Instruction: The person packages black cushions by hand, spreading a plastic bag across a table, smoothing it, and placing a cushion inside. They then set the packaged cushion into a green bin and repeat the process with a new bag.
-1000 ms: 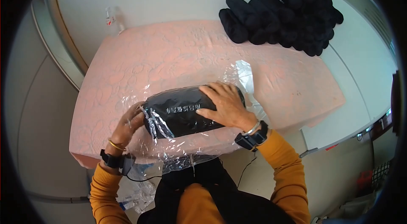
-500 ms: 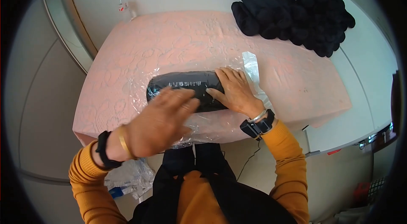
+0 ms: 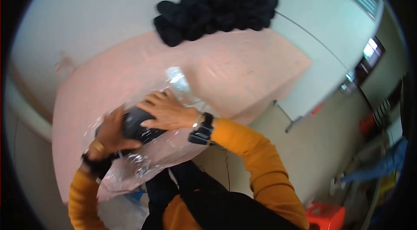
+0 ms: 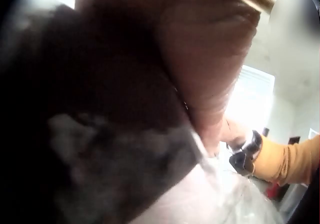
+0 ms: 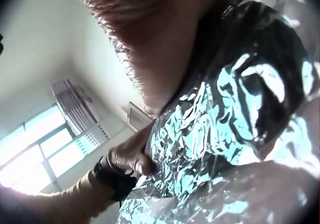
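Note:
A dark rounded bundle (image 3: 134, 125) in clear plastic film (image 3: 143, 162) lies near the left front of the pink-covered table. On its left end rests the left hand (image 3: 112, 132), fingers spread and thumb pointing right. The right hand (image 3: 167, 112) lies over its right part with fingers extended. In the right wrist view the film over the bundle (image 5: 260, 83) is crinkled and shiny under the right hand (image 5: 155, 38), and the left hand (image 5: 131, 156) touches the far end. The left wrist view shows the left hand (image 4: 200, 58) against the dark surface, which is blurred.
A pile of black cushion-like items (image 3: 226, 4) sits at the back of the table (image 3: 260, 60). A white cabinet or panel (image 3: 321, 25) stands to the right. On the floor at the lower right is a red stool (image 3: 325, 217). Loose plastic (image 3: 124, 210) lies below the table's front.
The head view has swung to the right. The left hand, raised over the bundle half a second ago, is now down on its left end. The right hand stays on the bundle.

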`<action>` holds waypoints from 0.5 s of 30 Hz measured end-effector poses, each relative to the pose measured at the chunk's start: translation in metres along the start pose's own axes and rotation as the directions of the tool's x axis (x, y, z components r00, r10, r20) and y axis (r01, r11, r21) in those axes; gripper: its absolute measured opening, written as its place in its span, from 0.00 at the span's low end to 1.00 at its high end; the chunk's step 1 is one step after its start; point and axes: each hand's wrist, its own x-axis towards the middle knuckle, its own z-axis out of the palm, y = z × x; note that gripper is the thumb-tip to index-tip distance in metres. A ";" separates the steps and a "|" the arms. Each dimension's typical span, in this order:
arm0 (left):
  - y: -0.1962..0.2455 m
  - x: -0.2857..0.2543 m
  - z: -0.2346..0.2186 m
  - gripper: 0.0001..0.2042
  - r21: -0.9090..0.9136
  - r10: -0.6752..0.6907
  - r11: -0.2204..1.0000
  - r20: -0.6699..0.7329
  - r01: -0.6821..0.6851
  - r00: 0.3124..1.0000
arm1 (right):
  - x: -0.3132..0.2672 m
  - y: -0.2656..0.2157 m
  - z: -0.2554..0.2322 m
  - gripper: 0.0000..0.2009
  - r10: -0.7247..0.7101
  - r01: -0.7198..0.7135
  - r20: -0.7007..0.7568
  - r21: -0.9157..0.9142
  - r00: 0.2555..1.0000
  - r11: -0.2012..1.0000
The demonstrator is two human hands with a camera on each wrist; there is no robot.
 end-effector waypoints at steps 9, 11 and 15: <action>-0.015 -0.053 0.000 0.66 -0.103 -0.017 0.995 -0.083 0.009 0.996 | -0.009 0.001 0.000 0.37 0.007 -0.012 0.083 0.060 0.996 0.998; -0.017 -0.046 0.003 0.66 -0.125 -0.005 0.992 -0.097 -0.007 0.995 | -0.004 0.005 0.008 0.38 0.002 -0.004 0.072 0.037 0.997 0.999; -0.022 -0.042 0.003 0.66 -0.184 -0.027 0.983 -0.082 0.012 0.996 | -0.001 0.008 0.012 0.38 0.012 -0.013 0.072 0.018 0.997 1.000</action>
